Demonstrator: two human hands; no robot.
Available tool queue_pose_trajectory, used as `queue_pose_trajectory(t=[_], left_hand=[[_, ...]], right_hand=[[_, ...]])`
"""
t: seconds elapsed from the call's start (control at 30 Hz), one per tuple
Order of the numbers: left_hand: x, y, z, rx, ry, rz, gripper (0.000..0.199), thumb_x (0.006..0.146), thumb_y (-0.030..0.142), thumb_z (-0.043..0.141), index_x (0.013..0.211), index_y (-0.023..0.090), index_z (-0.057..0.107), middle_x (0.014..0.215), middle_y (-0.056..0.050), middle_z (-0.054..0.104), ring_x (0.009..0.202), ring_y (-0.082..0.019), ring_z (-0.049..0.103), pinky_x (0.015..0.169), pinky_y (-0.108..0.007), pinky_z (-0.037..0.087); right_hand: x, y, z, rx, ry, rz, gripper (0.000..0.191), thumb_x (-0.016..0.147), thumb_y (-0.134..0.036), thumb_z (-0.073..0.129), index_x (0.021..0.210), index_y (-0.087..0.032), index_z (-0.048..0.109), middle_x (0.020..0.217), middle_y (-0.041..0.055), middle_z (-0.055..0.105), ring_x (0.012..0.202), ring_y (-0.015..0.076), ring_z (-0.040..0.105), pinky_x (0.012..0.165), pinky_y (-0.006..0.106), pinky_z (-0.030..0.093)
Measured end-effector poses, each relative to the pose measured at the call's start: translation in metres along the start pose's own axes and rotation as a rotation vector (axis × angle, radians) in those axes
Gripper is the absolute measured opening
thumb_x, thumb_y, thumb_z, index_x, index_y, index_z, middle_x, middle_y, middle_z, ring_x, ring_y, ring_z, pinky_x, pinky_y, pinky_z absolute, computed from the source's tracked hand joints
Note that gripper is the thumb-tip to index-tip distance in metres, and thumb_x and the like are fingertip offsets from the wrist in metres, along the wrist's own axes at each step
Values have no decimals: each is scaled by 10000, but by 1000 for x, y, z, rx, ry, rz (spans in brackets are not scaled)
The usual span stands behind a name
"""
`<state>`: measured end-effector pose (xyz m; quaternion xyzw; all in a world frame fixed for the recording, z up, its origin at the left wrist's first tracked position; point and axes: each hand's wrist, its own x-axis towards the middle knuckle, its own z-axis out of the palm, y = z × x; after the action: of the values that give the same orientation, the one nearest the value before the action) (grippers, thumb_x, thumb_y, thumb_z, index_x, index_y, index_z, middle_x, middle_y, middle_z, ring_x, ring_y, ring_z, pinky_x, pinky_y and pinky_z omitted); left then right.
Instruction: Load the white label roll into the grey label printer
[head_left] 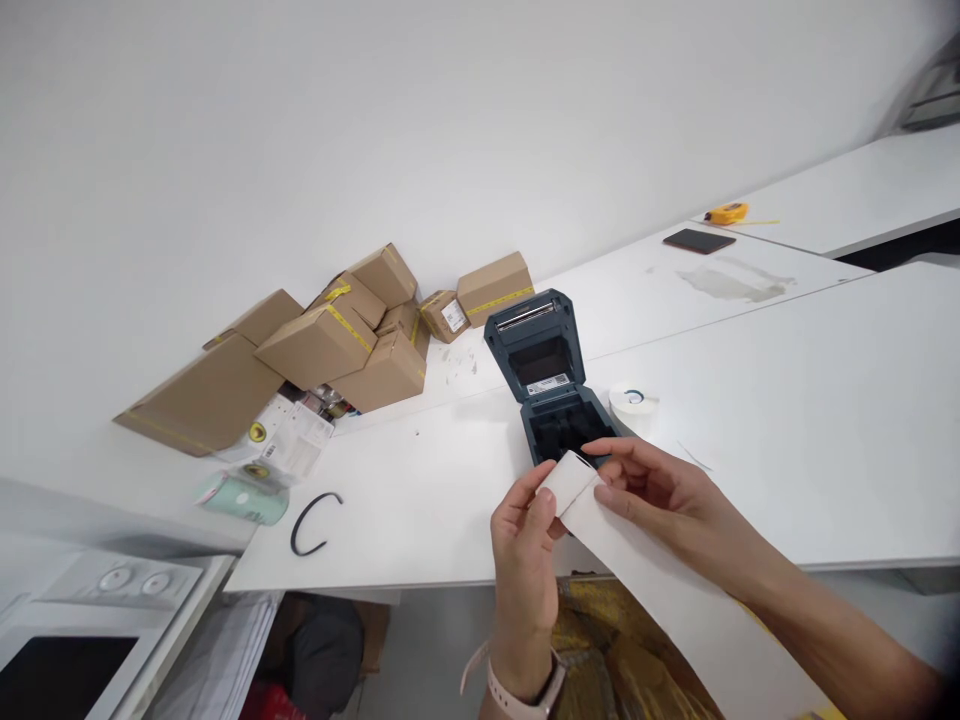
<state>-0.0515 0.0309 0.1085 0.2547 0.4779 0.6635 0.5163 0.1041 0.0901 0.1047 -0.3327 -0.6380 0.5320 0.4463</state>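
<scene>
Left hand (525, 570) and right hand (667, 500) pinch a paper roll (568, 488) near the open printer (538, 345), its bay (564, 428) dark

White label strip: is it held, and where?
Yes: the left hand pinches the white strip near its upper end; the right hand touches its edge there.

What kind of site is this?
Likely a packing or shipping workspace. Cardboard boxes are piled against the wall, a label printer stands open on the white table, and the hands hold a strip of white labels.
</scene>
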Motion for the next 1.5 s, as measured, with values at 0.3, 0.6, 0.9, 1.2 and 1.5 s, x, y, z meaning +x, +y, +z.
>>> queue_pose_trajectory(t=[0.3, 0.6, 0.9, 1.2, 1.5], left_hand=[[-8, -10, 13, -29, 234, 151, 521, 679, 447, 886, 1120, 196, 766, 993, -66, 771, 863, -165, 704, 815, -279, 534], [-16, -18, 16, -8, 199, 185, 483, 735, 436, 852, 1153, 216, 748, 1134, -89, 769, 1039, -230, 720, 934, -343, 550], [-14, -21, 11, 32, 154, 189, 406, 743, 381, 865, 1102, 222, 761, 1053, -65, 786, 947, -186, 734, 857, -288, 563], [-15, -23, 12, 28, 134, 186, 397, 737, 384, 869, 1083, 225, 757, 1041, -62, 789, 942, -188, 735, 850, -290, 559], [-13, -20, 15, -75, 63, 90, 414, 785, 418, 814, 1137, 213, 743, 1162, -96, 762, 1037, -227, 714, 919, -346, 544]], right_hand=[[-12, -13, 13, -601, 222, -487, 120, 943, -255, 612, 871, -269, 707, 759, 11, 674, 692, 177, 555, 673, 363, 355], [-9, -8, 19, -386, 200, -194, 172, 937, -410, 629, 835, -291, 699, 800, 30, 677, 784, 221, 608, 677, 367, 470], [-11, -11, 14, -317, 187, -142, 176, 929, -377, 632, 847, -277, 751, 786, 40, 653, 746, 205, 600, 604, 327, 466], [-9, -16, 15, -339, 231, -166, 200, 881, -285, 605, 695, -256, 676, 669, 23, 602, 673, 187, 552, 548, 305, 425], [-12, -16, 16, -299, 225, -116, 194, 855, -231, 601, 668, -255, 649, 720, 20, 622, 694, 183, 579, 551, 289, 438]])
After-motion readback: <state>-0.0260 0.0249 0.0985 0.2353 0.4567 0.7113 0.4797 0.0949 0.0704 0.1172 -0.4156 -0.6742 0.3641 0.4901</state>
